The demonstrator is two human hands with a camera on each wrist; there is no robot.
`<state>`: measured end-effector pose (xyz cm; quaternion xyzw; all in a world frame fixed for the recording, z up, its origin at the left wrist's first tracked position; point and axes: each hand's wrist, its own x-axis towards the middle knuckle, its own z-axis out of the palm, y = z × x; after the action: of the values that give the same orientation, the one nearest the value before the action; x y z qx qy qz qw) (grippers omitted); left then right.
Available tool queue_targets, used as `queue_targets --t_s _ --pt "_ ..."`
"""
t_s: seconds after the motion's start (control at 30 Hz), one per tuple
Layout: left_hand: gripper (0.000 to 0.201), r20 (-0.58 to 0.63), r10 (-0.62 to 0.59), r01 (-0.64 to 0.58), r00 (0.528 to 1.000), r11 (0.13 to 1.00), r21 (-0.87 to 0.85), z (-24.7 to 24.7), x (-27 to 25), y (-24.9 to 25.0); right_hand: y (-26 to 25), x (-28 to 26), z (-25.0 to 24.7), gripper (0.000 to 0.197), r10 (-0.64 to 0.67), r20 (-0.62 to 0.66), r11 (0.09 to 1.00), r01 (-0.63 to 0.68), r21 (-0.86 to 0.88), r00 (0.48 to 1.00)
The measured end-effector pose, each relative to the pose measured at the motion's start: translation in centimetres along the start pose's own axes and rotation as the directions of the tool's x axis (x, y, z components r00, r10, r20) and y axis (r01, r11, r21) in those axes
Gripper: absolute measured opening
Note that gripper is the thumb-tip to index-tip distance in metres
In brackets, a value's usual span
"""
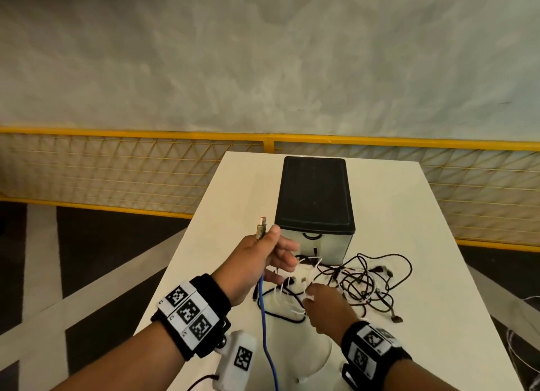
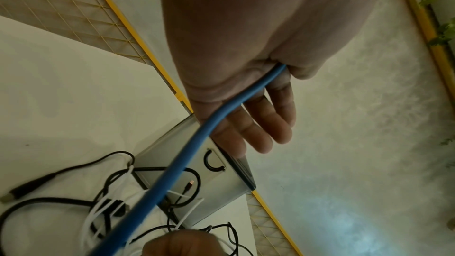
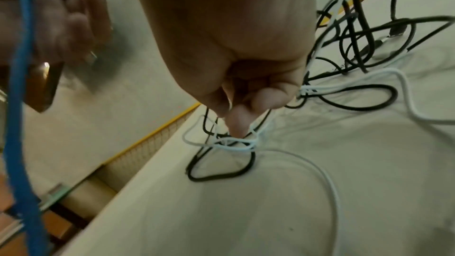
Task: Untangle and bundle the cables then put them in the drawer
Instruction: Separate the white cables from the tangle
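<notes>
A tangle of black and white cables (image 1: 353,282) lies on the white table (image 1: 423,273) in front of a small black-topped drawer unit (image 1: 315,197), whose drawer is closed. My left hand (image 1: 267,259) is raised above the table and pinches a blue cable (image 1: 267,332) just below its USB plug (image 1: 261,228); the cable hangs down off the near edge. In the left wrist view the blue cable (image 2: 197,147) runs out of the pinch across my loose lower fingers. My right hand (image 3: 236,94) curls down onto thin white cable loops (image 3: 229,143) at the tangle's near left side.
A yellow mesh fence (image 1: 117,168) runs behind the table, with a grey wall above it. The table's left edge (image 1: 187,238) drops to a dark floor with white stripes. Bare tabletop lies to the right of the tangle and beside the drawer unit.
</notes>
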<state>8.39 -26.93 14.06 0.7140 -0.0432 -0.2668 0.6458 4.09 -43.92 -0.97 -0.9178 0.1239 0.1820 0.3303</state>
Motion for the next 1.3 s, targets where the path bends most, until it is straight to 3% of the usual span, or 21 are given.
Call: queue_targets --t_s 0.07,0.17,0.43,0.5,0.57,0.67,0.77,0.9,1.03,1.2,1.3 --pt "0.057 -0.018 -0.005 0.004 1.000 1.000 -0.020 -0.3 -0.5 -0.1 0.7 0.7 0.4 0.018 0.021 0.036 0.996 -0.018 -0.082 0.999" --pt "0.059 -0.022 -0.014 0.014 1.000 0.999 -0.031 -0.4 -1.2 -0.4 1.6 1.7 0.4 0.030 0.034 -0.015 0.974 -0.036 -0.226 0.999" --pt "0.058 -0.010 -0.031 0.031 0.999 0.999 -0.023 -0.3 -1.1 -1.2 0.5 1.3 1.2 0.021 0.033 -0.030 0.962 -0.040 -0.270 0.999" --pt "0.058 -0.014 -0.032 0.031 0.999 0.999 -0.022 -0.2 -0.6 -1.3 0.2 1.0 0.7 0.013 0.022 -0.041 0.986 -0.029 -0.165 0.999" --pt "0.057 -0.020 -0.032 0.032 0.999 0.999 -0.020 -0.1 0.0 -1.3 -0.4 0.4 0.0 0.008 0.006 -0.088 0.996 0.001 0.085 0.996" --pt "0.054 -0.047 -0.033 0.034 0.998 0.999 0.007 0.5 0.8 -1.3 -2.4 -1.9 -2.8 0.011 0.009 -0.130 0.815 0.068 0.576 0.991" --pt "0.048 -0.049 -0.018 0.020 0.999 0.998 0.057 1.6 1.5 -0.9 -4.1 -4.4 -7.4 0.009 -0.058 -0.274 0.633 0.248 0.734 0.960" --pt "0.046 0.032 0.014 -0.018 0.999 0.994 0.110 3.9 2.2 0.3 -5.4 -6.5 -11.2 0.013 -0.162 -0.503 0.611 0.487 0.625 0.849" --pt "0.044 0.117 0.126 -0.139 0.985 0.984 0.110 5.7 2.4 1.6 -5.9 -7.2 -11.5 0.016 -0.224 -0.565 0.682 0.541 0.491 0.794" --pt "0.045 0.240 0.161 -0.188 0.957 0.978 0.094 6.3 1.9 2.4 -5.5 -7.3 -11.4 0.006 -0.232 -0.549 0.669 0.541 0.509 0.803" --pt "0.045 0.252 0.188 -0.215 0.949 0.973 0.086 6.4 1.8 2.2 -5.7 -7.6 -11.2 0.011 -0.260 -0.542 0.690 0.546 0.474 0.799"
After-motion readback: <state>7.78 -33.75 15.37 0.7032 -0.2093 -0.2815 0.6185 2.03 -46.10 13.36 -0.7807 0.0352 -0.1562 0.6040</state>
